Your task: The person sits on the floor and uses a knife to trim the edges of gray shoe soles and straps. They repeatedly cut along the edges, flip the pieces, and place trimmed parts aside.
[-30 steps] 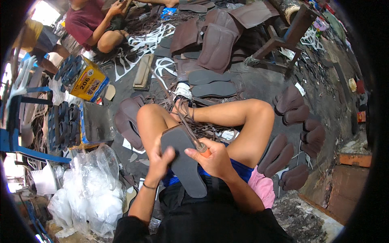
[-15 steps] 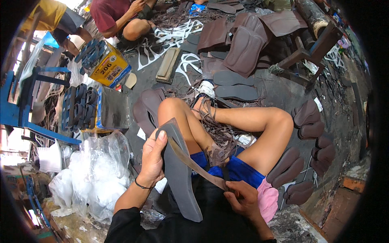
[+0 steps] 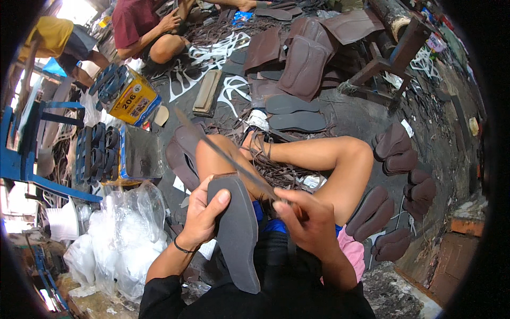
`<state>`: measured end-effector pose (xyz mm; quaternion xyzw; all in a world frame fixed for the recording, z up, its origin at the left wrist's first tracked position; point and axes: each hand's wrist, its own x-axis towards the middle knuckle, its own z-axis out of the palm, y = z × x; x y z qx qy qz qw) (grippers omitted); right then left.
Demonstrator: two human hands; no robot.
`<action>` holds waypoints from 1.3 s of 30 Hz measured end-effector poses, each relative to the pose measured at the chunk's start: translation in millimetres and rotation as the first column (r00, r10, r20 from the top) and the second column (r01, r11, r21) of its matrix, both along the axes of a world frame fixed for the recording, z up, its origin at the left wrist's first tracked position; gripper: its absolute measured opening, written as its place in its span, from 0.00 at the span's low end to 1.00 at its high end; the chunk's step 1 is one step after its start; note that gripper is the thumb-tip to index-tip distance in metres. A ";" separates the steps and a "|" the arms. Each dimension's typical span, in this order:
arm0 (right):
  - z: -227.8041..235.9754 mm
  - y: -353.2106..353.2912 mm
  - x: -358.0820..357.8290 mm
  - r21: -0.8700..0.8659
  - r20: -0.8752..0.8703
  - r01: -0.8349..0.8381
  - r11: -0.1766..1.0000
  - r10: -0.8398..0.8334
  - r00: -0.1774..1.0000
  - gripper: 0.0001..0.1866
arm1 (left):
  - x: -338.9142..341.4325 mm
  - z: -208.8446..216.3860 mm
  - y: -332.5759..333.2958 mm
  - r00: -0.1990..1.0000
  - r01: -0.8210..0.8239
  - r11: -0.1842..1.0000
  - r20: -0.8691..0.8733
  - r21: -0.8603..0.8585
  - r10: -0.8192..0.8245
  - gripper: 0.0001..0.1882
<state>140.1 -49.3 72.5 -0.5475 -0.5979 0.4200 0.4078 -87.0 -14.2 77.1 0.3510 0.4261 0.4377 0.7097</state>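
Observation:
My left hand (image 3: 200,217) grips a grey sandal sole (image 3: 237,234) by its upper left side, thumb flat on its face. The sole stands lengthwise in front of my black shirt, and a thin brown edge shows along its top. In my right hand (image 3: 312,222) is a long, narrow-bladed knife (image 3: 227,156), its blade slanting up and left above my knees. Blade and sole are apart, and the blade's far end is blurred. My fingers hide most of the handle. Thin brown trimmed strips (image 3: 284,181) lie heaped between my legs.
Brown soles (image 3: 375,212) lie in piles at right; embossed brown sheets (image 3: 305,66) and grey soles (image 3: 297,121) lie ahead. A sharpening block (image 3: 207,93) and white cut-outs (image 3: 234,91) are nearby. At left are plastic bags (image 3: 125,234) and a yellow box (image 3: 137,101). Another person (image 3: 139,32) sits far left.
The knife has left the sole and swung up and away, its tip now beyond my knee. My right hand has risen and moved inward. The view has shifted slightly.

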 end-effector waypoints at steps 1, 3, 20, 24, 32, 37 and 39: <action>-0.7 0.7 0.3 0.036 -0.045 0.029 0.999 -0.027 0.999 0.12 | 5.2 4.8 0.4 1.000 0.004 1.000 0.005 0.023 -0.004 0.20; -4.7 4.2 3.9 0.115 -0.136 0.086 0.990 -0.070 0.988 0.11 | 5.5 11.2 7.1 1.000 0.016 0.998 -0.007 0.065 -0.016 0.23; -6.6 -95.3 78.5 -0.202 0.089 -0.198 0.959 0.219 0.972 0.15 | -49.4 -17.0 -31.8 0.793 0.549 0.835 -0.333 0.030 -0.509 0.20; 4.6 -96.3 72.7 -0.280 0.041 -0.221 0.934 0.241 0.970 0.15 | -38.7 -11.2 -36.7 0.730 0.645 0.763 -0.259 -0.046 -0.633 0.19; 12.2 -84.6 45.3 -0.360 -0.061 -0.296 0.885 0.294 0.954 0.15 | -19.8 -8.6 -43.4 0.585 0.789 0.613 -0.345 0.033 -0.734 0.20; 7.3 -66.4 32.5 -0.356 -0.114 -0.344 0.869 0.325 0.939 0.13 | -18.7 -15.3 -47.0 0.581 0.785 0.620 -0.329 -0.015 -0.744 0.22; 3.2 -60.6 24.7 -0.373 -0.153 -0.351 0.859 0.317 0.936 0.13 | -19.4 -19.2 -50.0 0.609 0.754 0.649 -0.260 -0.105 -0.750 0.23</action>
